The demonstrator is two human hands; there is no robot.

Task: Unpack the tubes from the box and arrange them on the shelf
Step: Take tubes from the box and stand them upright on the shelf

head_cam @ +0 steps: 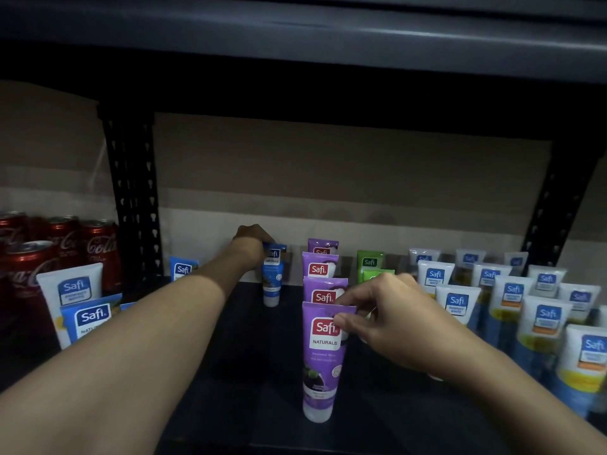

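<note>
Head view, dim light.

- The left hand (253, 238) is stretched to the back of the shelf (262, 356). Its fingers are curled over the crimped top of a blue tube (272, 280). The tube stands upright, cap down, alone in its column.
- The right hand (377, 320) pinches the top edge of the front purple tube (323, 359) between thumb and fingers. This tube stands upright, cap down, near the shelf's front.
- Three more purple tubes (325, 292) stand in single file directly behind it.
- Right of the file, two green tubes (369, 261) stand near the back wall, then several rows of white tubes (456, 303).
- Left of the left arm are the leaning tubes (92, 318), one white and two blue. What supports them cannot be seen.
- Cola cans (65, 238) stand beyond the black upright post (134, 192).
</note>
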